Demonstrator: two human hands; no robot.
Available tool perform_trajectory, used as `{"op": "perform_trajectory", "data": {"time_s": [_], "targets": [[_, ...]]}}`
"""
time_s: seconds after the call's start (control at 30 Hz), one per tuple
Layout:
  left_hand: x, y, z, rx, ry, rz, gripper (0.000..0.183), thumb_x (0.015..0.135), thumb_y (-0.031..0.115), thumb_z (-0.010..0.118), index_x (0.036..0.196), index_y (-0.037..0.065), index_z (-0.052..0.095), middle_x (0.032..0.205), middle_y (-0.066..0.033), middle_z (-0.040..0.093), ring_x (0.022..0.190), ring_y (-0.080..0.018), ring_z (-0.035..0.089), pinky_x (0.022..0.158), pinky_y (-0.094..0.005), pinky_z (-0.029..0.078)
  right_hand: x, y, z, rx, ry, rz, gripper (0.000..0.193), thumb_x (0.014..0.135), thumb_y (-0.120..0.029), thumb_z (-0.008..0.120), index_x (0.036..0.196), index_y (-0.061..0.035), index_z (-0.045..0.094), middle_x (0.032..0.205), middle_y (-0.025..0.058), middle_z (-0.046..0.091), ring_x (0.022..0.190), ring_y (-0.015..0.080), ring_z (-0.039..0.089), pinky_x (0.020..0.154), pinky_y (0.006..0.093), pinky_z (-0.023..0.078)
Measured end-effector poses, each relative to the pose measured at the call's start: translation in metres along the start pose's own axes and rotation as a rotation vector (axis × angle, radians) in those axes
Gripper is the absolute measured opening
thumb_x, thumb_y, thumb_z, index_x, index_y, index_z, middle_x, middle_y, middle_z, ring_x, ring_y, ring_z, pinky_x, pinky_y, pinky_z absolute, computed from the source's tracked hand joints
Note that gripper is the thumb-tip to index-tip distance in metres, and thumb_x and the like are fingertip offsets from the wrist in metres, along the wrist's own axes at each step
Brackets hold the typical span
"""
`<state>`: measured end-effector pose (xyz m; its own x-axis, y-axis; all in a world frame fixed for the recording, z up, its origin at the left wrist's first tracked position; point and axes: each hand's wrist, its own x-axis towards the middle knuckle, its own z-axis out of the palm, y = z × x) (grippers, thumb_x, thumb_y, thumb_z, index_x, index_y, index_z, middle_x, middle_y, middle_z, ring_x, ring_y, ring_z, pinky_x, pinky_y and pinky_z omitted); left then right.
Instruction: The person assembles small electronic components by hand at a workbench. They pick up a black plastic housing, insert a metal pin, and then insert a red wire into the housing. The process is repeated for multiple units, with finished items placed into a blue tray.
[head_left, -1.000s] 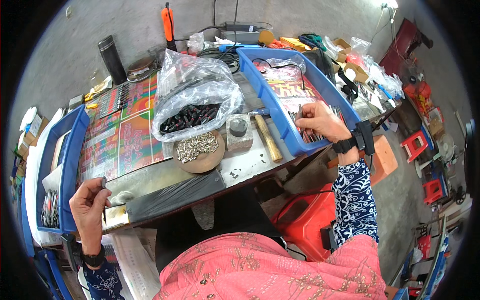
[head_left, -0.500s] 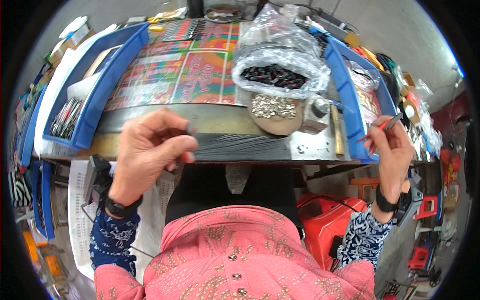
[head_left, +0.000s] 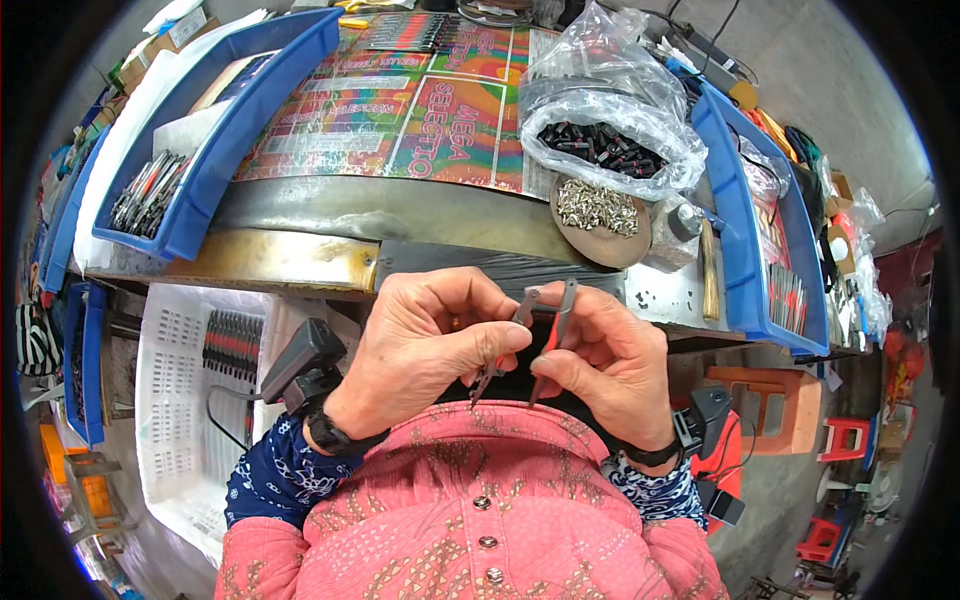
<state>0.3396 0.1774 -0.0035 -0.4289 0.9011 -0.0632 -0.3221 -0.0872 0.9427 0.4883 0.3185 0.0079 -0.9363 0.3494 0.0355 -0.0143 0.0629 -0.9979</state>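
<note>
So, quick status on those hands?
Left hand and right hand each pinch a slim metal piece, close to the chest. Nothing in the way.

Both hands meet close before the chest, left hand (head_left: 425, 345) and right hand (head_left: 605, 360) with fingers pinched.

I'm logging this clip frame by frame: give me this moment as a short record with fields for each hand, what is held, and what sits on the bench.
left hand: pinches a thin grey metal strip with thumb and fingers
right hand: grips a second grey metal piece with red on it
pieces: meet between the hands, close above the lap
bench: clear bag of dark parts, round dish of small silver parts
bins: blue tray at left, blue tray at right
</note>
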Motion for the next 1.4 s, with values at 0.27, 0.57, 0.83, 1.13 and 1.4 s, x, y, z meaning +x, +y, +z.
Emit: {"op": "perform_trajectory", "data": {"time_s": [0.27, 0.57, 0.83, 1.13, 1.4], "targets": [[-0.002, -0.012, 0.005, -0.096, 0.049, 0.032, 0.009, 0.086, 0.004, 0.073, 0.089, 0.0, 0.066, 0.078, -0.003, 0.065, 0.061, -0.0066, 0.059, 0.051, -0.0206, 0.049, 0.0, 0.011, 0.015, -0.063, 0.008, -0.092, 0.048, 0.089, 0.005, 0.066, 0.134, 0.0029, 0.05, 0.1, 0.0073, 0.068, 0.085, 0.0107, 0.068, 0.072, 0.0244, 0.056], [-0.004, -0.019, 0.009, -0.178, 0.064, 0.073, 0.008, 0.088, 0.005, 0.072, 0.092, -0.001, 0.069, 0.081, -0.0023, 0.067, 0.064, -0.0042, 0.057, 0.053, -0.0185, 0.047, -0.002, 0.016, 0.022, -0.117, 0.066, -0.139, 0.048, 0.088, 0.005, 0.067, 0.134, 0.0024, 0.052, 0.1, 0.0073, 0.069, 0.082, 0.0105, 0.068, 0.069, 0.0237, 0.055], [-0.004, -0.02, 0.009, -0.199, 0.057, 0.087, 0.006, 0.088, 0.003, 0.072, 0.091, -0.001, 0.069, 0.081, -0.0014, 0.067, 0.068, -0.0044, 0.058, 0.056, -0.0193, 0.05, -0.003, 0.016, 0.023, -0.084, 0.068, -0.129, 0.051, 0.088, 0.005, 0.067, 0.136, 0.0014, 0.05, 0.103, 0.008, 0.069, 0.082, 0.0112, 0.069, 0.07, 0.0245, 0.056], [-0.002, -0.021, 0.009, -0.204, 0.044, 0.096, 0.006, 0.088, 0.003, 0.071, 0.092, -0.003, 0.069, 0.083, -0.0028, 0.068, 0.071, -0.0059, 0.059, 0.062, -0.0211, 0.052, -0.003, 0.012, 0.024, -0.102, 0.058, -0.099, 0.052, 0.089, 0.006, 0.065, 0.138, 0.001, 0.049, 0.106, 0.0087, 0.068, 0.084, 0.0122, 0.069, 0.071, 0.0249, 0.056], [0.0, -0.025, 0.011, -0.169, 0.099, 0.091, 0.007, 0.087, 0.003, 0.072, 0.087, -0.002, 0.068, 0.074, -0.0063, 0.066, 0.06, -0.0103, 0.06, 0.053, -0.0232, 0.051, -0.003, 0.014, 0.023, -0.136, 0.043, -0.104, 0.053, 0.09, 0.005, 0.064, 0.14, 0.0, 0.048, 0.103, 0.007, 0.067, 0.083, 0.0098, 0.067, 0.07, 0.0234, 0.055]]}}
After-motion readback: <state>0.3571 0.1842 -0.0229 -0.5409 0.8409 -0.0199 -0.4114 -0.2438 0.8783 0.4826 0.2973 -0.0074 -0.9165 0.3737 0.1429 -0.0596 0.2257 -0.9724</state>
